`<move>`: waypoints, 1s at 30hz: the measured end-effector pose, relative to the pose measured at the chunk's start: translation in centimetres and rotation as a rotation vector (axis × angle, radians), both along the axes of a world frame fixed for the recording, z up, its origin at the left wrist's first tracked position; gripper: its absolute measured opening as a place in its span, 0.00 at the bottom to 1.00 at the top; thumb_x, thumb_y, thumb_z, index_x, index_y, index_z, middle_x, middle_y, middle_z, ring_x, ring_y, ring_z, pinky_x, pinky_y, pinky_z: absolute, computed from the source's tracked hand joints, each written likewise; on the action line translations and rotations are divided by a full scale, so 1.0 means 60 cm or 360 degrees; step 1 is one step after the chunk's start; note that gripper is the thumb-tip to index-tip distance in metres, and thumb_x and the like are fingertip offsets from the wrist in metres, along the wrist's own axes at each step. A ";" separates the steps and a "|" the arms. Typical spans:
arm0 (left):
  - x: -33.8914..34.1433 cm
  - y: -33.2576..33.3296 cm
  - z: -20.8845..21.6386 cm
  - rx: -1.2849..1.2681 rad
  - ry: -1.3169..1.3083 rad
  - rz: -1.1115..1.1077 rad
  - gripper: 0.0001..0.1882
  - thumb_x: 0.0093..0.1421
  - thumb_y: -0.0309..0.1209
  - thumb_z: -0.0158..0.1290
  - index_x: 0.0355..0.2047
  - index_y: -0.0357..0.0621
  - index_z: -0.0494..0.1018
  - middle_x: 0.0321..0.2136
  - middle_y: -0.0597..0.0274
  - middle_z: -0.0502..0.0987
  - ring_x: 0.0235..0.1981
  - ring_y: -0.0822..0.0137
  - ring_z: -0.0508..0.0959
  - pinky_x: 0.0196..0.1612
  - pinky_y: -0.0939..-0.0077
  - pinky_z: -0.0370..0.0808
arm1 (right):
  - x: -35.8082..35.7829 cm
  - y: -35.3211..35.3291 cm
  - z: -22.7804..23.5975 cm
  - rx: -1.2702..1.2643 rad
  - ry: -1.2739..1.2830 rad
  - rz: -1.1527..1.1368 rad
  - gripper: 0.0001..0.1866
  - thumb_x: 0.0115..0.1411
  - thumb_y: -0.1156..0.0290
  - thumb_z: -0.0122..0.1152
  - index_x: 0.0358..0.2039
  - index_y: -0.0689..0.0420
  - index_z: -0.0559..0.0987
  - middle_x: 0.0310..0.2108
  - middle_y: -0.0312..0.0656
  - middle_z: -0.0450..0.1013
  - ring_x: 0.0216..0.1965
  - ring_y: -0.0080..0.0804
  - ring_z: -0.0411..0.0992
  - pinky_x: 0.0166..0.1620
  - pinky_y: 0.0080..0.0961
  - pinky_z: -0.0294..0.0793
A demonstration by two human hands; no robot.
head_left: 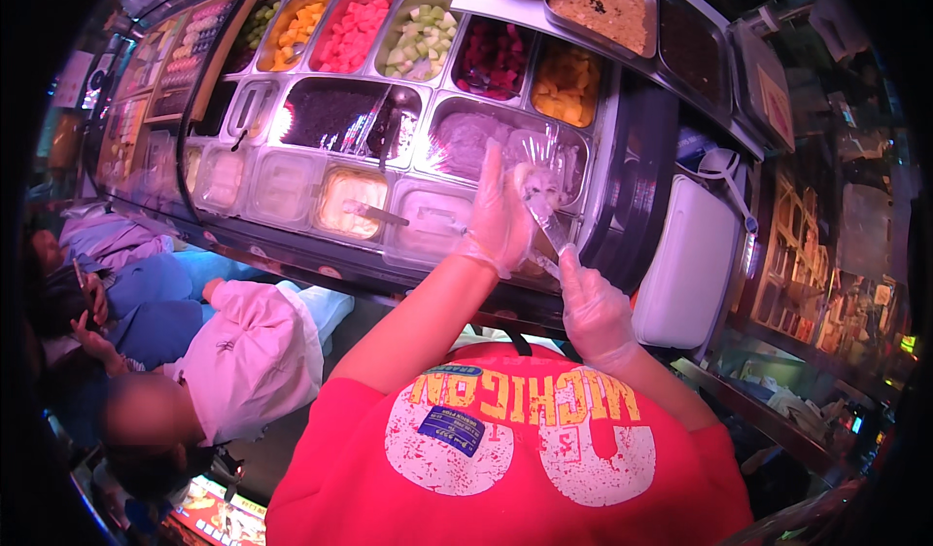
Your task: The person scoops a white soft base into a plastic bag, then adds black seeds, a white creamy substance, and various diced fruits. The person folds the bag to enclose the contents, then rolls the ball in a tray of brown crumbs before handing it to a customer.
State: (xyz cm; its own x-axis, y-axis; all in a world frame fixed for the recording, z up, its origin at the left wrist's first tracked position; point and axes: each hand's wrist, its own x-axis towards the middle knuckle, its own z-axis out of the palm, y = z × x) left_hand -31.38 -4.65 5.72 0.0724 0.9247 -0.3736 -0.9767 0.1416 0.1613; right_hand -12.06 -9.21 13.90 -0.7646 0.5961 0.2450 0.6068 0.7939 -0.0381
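Both my hands wear clear plastic gloves and meet over a metal tray of purple paste [461,145], partly covered by crinkled clear film. My left hand [498,223] has its fingers pointing up and away and holds a pale lump smeared with purple [540,182] against its palm side. What lies under the smear cannot be made out. My right hand [595,305] is closed round the handle of a metal spatula [544,219]. The blade touches the near side of the lump.
Behind stand trays of yellow cubes [295,33], pink cubes [352,31], green cubes [418,40] and dark red pieces [492,58]. A cream tub [352,202] holds another spatula. A white lidded box [688,259] lies right. Crumbs fill a raised tray [601,3]. People sit beyond the counter, left.
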 end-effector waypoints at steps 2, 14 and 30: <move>-0.010 -0.005 -0.001 0.0001 -0.0136 0.0075 0.46 0.66 0.70 0.41 0.54 0.31 0.69 0.49 0.48 0.76 0.48 0.55 0.77 0.57 0.61 0.73 | 0.004 0.007 0.015 -0.0011 0.0033 0.0067 0.32 0.54 0.83 0.60 0.63 0.63 0.74 0.25 0.39 0.66 0.20 0.34 0.69 0.22 0.33 0.70; -0.128 -0.147 0.024 0.0046 -0.0186 0.0064 0.42 0.71 0.60 0.41 0.63 0.28 0.62 0.58 0.41 0.73 0.59 0.48 0.76 0.63 0.53 0.73 | 0.000 0.246 -0.107 -0.0584 -0.0943 -0.0562 0.10 0.59 0.75 0.53 0.34 0.61 0.83 0.34 0.55 0.80 0.43 0.54 0.80 0.44 0.48 0.79; -0.280 -0.295 0.004 -0.0270 -0.0142 0.0447 0.37 0.75 0.54 0.39 0.68 0.33 0.57 0.64 0.41 0.67 0.65 0.47 0.69 0.66 0.46 0.68 | -0.612 0.315 -0.373 -0.1667 -0.1143 -0.0506 0.17 0.43 0.60 0.76 0.31 0.58 0.87 0.35 0.45 0.83 0.33 0.32 0.81 0.38 0.32 0.81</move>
State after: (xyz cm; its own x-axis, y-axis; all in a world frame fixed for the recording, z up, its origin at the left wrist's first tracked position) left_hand -48.19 -22.35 5.93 -0.1369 0.8384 -0.5275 -0.9906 -0.1173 0.0707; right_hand -48.76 9.70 -8.46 -0.3212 0.4312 -0.8431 0.9042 0.4042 -0.1378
